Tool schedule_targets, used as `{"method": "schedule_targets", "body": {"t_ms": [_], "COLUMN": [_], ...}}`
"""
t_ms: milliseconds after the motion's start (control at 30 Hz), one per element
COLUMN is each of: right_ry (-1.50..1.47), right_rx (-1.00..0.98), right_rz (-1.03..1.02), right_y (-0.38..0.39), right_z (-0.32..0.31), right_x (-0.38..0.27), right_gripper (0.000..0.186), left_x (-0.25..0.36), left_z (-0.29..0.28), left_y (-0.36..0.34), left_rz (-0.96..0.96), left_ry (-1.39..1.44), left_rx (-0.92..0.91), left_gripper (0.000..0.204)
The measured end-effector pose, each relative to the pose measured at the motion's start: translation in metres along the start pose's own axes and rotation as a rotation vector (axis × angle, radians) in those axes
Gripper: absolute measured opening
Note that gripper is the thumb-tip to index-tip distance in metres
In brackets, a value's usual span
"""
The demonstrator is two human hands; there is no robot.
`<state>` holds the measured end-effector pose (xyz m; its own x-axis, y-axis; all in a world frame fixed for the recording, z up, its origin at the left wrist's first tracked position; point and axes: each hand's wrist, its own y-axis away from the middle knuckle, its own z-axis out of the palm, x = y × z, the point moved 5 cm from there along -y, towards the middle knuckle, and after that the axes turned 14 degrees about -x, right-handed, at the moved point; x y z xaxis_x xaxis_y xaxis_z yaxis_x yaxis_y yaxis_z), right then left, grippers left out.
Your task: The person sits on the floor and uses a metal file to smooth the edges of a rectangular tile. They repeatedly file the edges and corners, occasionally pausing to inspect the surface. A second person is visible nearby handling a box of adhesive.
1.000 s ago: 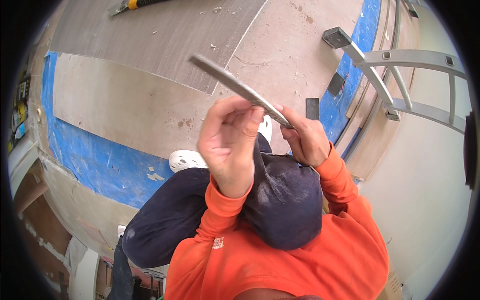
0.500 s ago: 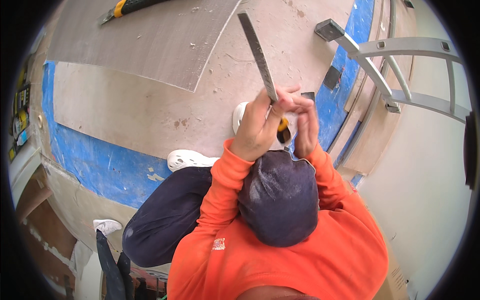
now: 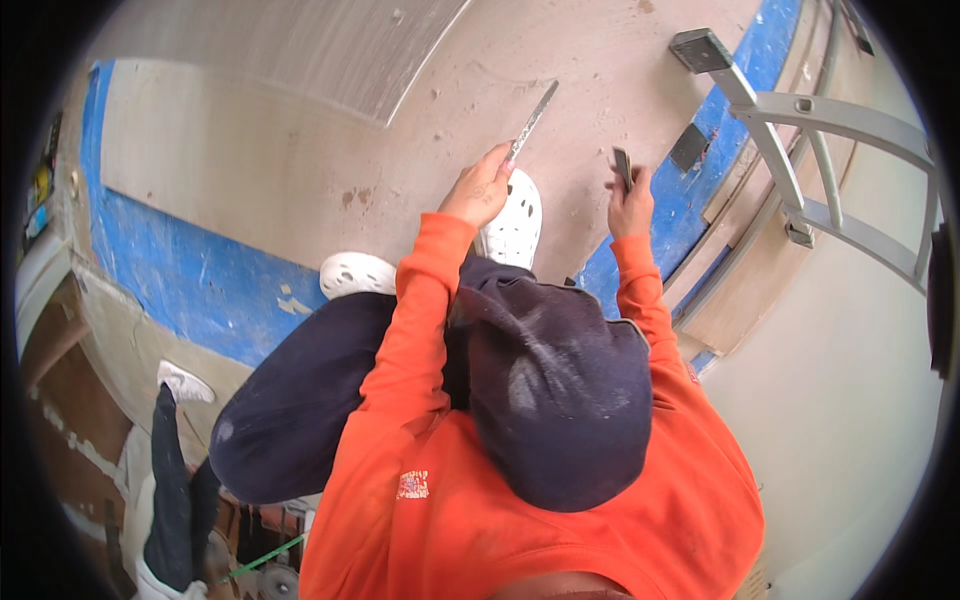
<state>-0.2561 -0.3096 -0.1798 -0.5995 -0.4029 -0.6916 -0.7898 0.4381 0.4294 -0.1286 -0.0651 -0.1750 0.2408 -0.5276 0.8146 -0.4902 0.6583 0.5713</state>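
Note:
My left hand (image 3: 482, 187) is closed round one end of a long, narrow metal strip (image 3: 533, 120) that looks like a steel ruler. The strip points away from me and to the right, above the dusty board on the floor. My right hand (image 3: 630, 208), apart from the left, grips a small, dark, flat tool (image 3: 622, 168) whose kind I cannot make out. Just below my left hand is my white clog (image 3: 512, 218). A large grey panel (image 3: 290, 60) lies ahead to the left, on top of the dusty board (image 3: 230, 190).
A metal stepladder (image 3: 790, 160) stands at the right, beside long trim boards (image 3: 745, 280) along the wall. Blue sheeting (image 3: 190, 290) shows at the board's edges. Behind me on the left, another person's leg (image 3: 168, 470) is in view. A black square piece (image 3: 688, 148) lies near the ladder.
My hands have come apart, left to the left and right to the right. The strip now tilts right instead of left. The yellow-and-black tool on the panel has left the view.

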Motion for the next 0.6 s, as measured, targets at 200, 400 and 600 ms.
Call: {"method": "schedule_targets", "body": {"t_ms": [200,400,600], "right_ry": [-0.175,-0.171,-0.063], "right_rx": [-0.493,-0.559,-0.714], "right_rz": [0.034,-0.086,0.0], "right_y": [-0.032,-0.045,-0.042], "right_z": [0.059,0.071,0.08], "right_x": [-0.078,-0.099,-0.102], "right_gripper": [0.029,0.024,0.021], "left_x": [-0.05,-0.035,-0.045], "left_z": [0.019,0.024,0.038], "left_y": [0.003,0.027,0.029], "left_rz": [-0.285,-0.284,-0.254], "left_ry": [0.276,0.211,0.134], "left_rx": [-0.002,0.039,0.084], "left_gripper": [0.033,0.033,0.03]}}
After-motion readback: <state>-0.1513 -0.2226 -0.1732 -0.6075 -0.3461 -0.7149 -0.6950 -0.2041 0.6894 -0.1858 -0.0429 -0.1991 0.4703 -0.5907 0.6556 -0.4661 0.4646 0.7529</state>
